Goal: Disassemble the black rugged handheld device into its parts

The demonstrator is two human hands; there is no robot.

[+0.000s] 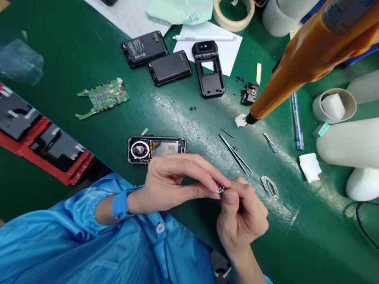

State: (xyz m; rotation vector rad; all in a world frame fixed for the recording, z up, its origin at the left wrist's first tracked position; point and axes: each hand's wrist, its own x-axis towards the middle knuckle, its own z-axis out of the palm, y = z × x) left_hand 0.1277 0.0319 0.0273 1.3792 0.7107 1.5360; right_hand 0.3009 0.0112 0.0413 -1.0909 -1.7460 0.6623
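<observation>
Between the fingertips of both hands is a tiny dark and silvery part, too small to name. My left hand pinches it from one side, a blue band round the wrist. My right hand closes on its other side with thumb and bent forefinger. Just behind my left hand lies an opened device housing with a white ring inside, partly covered by that hand. Metal tweezers rest on the green bench beyond my fingers. A coil of solder wire sits to their right.
A green circuit board lies at left, below two black battery packs and a black frame. An orange-sleeved tube hangs low over the bench. White bottles stand at right; red foam trays are at left.
</observation>
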